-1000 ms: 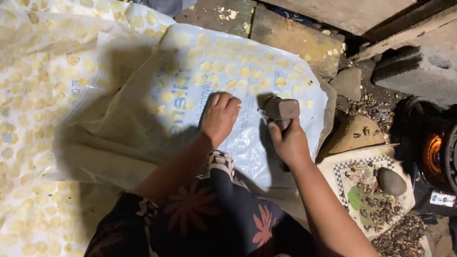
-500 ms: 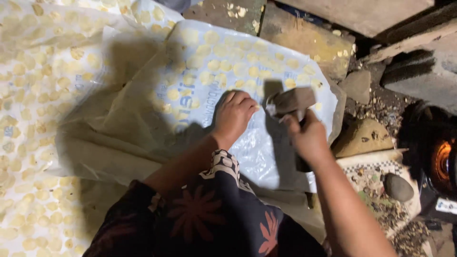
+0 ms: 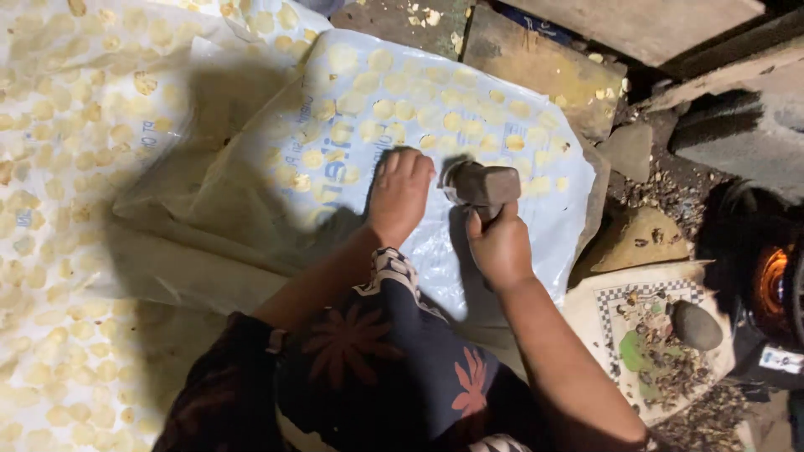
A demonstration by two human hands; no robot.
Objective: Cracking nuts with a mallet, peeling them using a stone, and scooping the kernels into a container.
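The mallet (image 3: pixel 481 186) has come down since a moment ago: half a second back it was raised a little higher and to the right, and now its blocky head sits low over the clear plastic sheet (image 3: pixel 536 226), just right of the left hand (image 3: pixel 400 194). The right hand (image 3: pixel 500 247) has its grip closed tight round the mallet's handle. The left hand has slid slightly nearer the head and lies flat, fingers together, pressing the sheet down. Rows of flattened pale discs (image 3: pixel 394 109) fill the far part of the sheet, so this looks like another strike in the row. A stone (image 3: pixel 697 325) rests on the checked cloth (image 3: pixel 653 293) to the right.
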